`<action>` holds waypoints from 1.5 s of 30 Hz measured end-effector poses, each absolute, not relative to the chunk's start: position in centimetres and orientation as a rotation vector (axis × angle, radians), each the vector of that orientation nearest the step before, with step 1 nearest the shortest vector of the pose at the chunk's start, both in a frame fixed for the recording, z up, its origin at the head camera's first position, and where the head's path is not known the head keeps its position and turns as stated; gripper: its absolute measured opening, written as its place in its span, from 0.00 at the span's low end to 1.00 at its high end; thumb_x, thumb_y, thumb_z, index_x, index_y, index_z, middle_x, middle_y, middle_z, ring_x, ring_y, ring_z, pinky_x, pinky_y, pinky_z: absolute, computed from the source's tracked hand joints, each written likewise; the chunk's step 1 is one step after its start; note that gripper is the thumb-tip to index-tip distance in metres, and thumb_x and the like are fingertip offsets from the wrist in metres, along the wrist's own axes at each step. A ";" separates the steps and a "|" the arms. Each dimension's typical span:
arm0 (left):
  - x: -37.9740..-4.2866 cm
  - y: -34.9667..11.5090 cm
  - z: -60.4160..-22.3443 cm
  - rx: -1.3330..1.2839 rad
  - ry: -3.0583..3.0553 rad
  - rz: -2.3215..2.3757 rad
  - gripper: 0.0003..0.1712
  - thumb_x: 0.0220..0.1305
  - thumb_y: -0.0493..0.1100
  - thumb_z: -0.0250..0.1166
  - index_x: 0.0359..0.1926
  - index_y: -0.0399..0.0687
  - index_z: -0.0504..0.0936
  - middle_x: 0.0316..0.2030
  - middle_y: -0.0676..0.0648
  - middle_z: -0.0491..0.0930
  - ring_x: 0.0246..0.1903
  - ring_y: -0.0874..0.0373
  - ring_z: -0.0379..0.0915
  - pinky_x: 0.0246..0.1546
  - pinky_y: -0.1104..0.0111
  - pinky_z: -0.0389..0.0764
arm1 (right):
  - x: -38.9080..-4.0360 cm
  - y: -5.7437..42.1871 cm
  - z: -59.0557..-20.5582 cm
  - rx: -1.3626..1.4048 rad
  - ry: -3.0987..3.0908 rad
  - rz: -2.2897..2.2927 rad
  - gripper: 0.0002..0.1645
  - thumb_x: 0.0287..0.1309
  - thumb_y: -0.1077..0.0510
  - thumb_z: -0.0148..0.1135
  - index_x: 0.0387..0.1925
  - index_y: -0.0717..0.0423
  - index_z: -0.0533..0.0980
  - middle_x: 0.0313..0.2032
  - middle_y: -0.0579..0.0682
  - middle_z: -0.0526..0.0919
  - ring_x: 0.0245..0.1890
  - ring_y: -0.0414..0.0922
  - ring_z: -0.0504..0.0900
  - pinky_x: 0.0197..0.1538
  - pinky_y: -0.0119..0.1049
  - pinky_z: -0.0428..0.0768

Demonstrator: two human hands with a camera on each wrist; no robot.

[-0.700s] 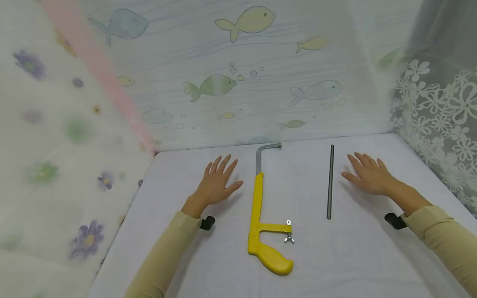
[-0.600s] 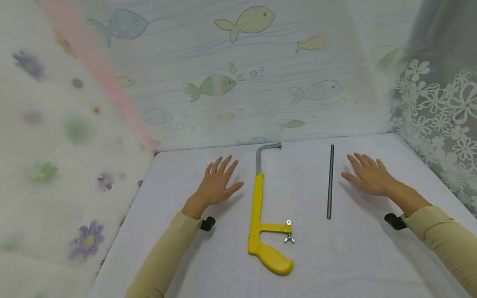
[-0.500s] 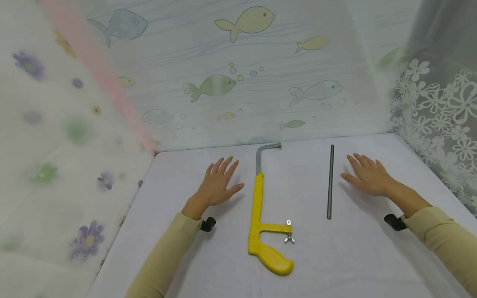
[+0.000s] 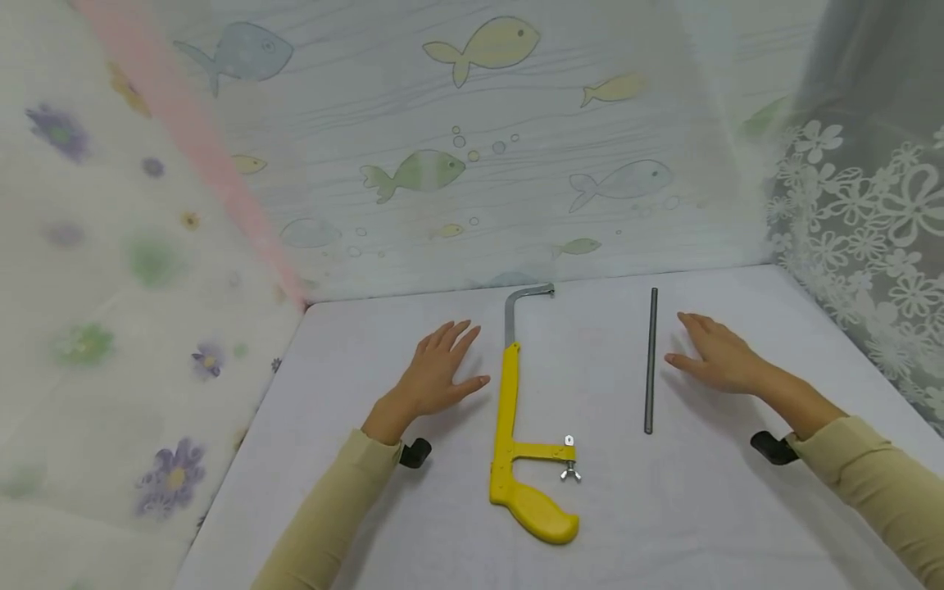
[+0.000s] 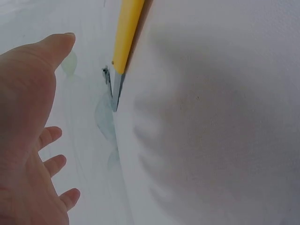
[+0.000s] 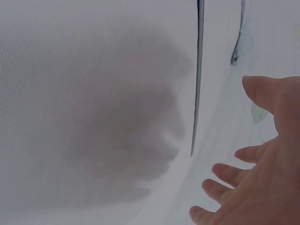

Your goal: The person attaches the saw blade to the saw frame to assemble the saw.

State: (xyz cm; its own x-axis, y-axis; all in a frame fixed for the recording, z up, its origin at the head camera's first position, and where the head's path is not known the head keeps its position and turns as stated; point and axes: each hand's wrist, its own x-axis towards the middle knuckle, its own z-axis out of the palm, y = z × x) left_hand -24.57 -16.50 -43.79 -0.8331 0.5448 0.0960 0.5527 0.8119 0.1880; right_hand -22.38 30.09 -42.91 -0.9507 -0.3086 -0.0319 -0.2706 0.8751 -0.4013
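Observation:
A yellow hacksaw frame (image 4: 506,410) lies on the white-covered table, its grey bent arm pointing to the back and its handle towards me. To its right lies a narrow dark grey hacksaw blade (image 4: 651,360), apart from the frame. My left hand (image 4: 433,373) hovers left of the frame, fingers spread and thumb towards it. My right hand (image 4: 719,356) is held over the table just right of the blade. Neither hand touches anything. In the left wrist view, part of the frame (image 5: 127,35) shows beyond my thumb; the right wrist view shows the blade (image 6: 198,75) edge-on.
A silver wing nut (image 4: 570,473) sits on the frame's short side arm. Fish-printed cloth (image 4: 413,238) hangs behind the table (image 4: 590,524). Flower-printed cloth (image 4: 162,328) stands at the left, lace curtain (image 4: 885,221) at the right. A black wrist camera (image 4: 416,452) protrudes by the left cuff.
My left hand has moved slightly right and nearer to me, towards the frame. The right hand has shifted a little left, towards the blade. Frame and blade lie as before.

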 end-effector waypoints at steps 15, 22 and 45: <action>-23.2 -15.5 -43.6 -0.912 -2.989 -0.474 0.49 0.69 0.65 0.63 0.80 0.51 0.54 0.78 0.46 0.54 0.76 0.46 0.49 0.72 0.45 0.55 | -21.9 29.4 -43.0 -0.424 2.851 -0.747 0.51 0.71 0.47 0.60 0.71 0.83 0.48 0.68 0.85 0.52 0.67 0.81 0.53 0.64 0.74 0.57; -22.5 -14.8 -44.1 -0.964 -2.993 -0.577 0.49 0.68 0.64 0.66 0.79 0.49 0.57 0.76 0.46 0.58 0.74 0.48 0.53 0.70 0.45 0.57 | -21.6 29.1 -42.9 -0.368 2.753 -0.887 0.50 0.72 0.48 0.60 0.71 0.84 0.49 0.67 0.82 0.57 0.66 0.77 0.59 0.63 0.71 0.63; -20.9 -12.2 -44.3 -1.047 -3.122 -0.726 0.45 0.63 0.62 0.72 0.73 0.47 0.67 0.65 0.48 0.70 0.63 0.54 0.64 0.67 0.59 0.69 | -22.0 28.0 -43.2 -0.214 2.771 -0.965 0.35 0.64 0.52 0.68 0.54 0.82 0.70 0.44 0.66 0.80 0.45 0.60 0.78 0.46 0.51 0.78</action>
State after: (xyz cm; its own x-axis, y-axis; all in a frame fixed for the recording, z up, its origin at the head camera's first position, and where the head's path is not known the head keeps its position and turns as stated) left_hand -20.87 -12.24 -44.29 -0.7833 0.6165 -0.0798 0.5181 0.7184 0.4642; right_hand -22.04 28.03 -43.25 -0.9697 -0.2009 -0.1393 -0.0710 0.7764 -0.6262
